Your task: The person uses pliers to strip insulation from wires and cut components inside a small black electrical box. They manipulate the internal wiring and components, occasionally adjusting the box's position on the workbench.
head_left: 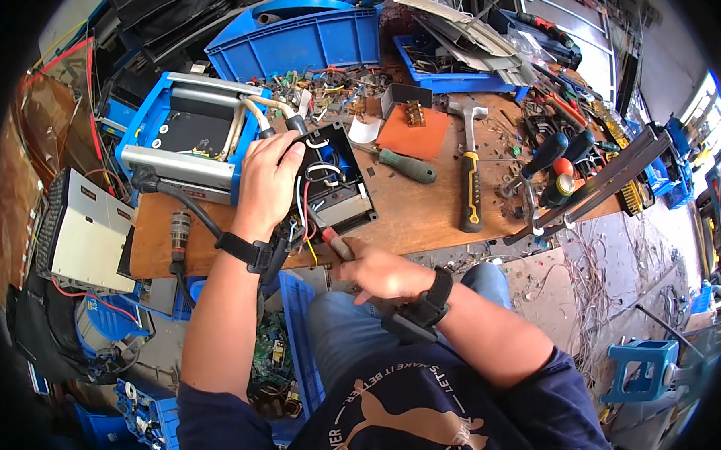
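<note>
A black open-topped box [366, 194] with wires and electronic parts inside lies at the bench's near edge. My left hand [271, 174] grips its left side, fingers bent over the rim beside a pale thick cable [273, 105]. Red, white and yellow wires [308, 197] loop out between the box and my left wrist. At the box's near side, my right hand [387, 270] is closed around a tool with a red handle [335, 244]. The tool's head reaches in among the wires, and its exact kind is hard to make out.
A blue-framed metal unit [183, 172] stands left of the box. Right of it lie a green-handled screwdriver [406, 167], a hammer [470, 190] and an orange sheet [411, 136]. Blue bins [304, 44] and scattered scraps fill the back; more tools [571, 155] crowd the right.
</note>
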The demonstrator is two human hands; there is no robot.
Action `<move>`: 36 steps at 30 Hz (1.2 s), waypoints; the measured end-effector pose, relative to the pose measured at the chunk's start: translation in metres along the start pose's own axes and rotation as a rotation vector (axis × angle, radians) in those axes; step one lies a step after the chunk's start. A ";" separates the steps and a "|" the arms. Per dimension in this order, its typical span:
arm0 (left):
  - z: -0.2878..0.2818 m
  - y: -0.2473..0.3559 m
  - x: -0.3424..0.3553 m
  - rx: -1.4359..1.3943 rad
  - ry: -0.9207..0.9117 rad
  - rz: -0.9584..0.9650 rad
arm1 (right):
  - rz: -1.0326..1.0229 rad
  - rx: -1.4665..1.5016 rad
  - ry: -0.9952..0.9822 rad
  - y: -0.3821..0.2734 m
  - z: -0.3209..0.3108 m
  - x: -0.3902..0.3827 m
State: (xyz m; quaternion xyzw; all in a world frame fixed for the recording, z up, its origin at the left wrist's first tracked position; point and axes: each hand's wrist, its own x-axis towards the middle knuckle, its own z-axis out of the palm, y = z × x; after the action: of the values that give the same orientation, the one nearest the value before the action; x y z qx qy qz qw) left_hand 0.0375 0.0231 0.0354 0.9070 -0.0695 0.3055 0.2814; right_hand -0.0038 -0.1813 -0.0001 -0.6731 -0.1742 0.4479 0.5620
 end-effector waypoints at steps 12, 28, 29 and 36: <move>0.002 0.004 0.000 -0.013 0.031 -0.006 | -0.168 -0.676 0.446 0.016 0.010 0.006; 0.003 0.005 -0.001 -0.032 0.070 -0.006 | -0.377 -0.345 0.574 0.020 0.012 0.011; 0.003 0.005 -0.002 -0.029 0.070 -0.007 | -0.358 -0.336 0.547 0.020 0.006 0.012; 0.003 0.006 -0.003 -0.035 0.050 -0.029 | -0.328 -0.616 0.559 0.007 -0.005 0.008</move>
State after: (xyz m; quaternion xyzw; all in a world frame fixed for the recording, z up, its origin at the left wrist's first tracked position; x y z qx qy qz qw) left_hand 0.0345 0.0161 0.0340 0.8949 -0.0548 0.3228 0.3032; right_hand 0.0022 -0.1806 -0.0097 -0.8678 -0.2455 0.0808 0.4243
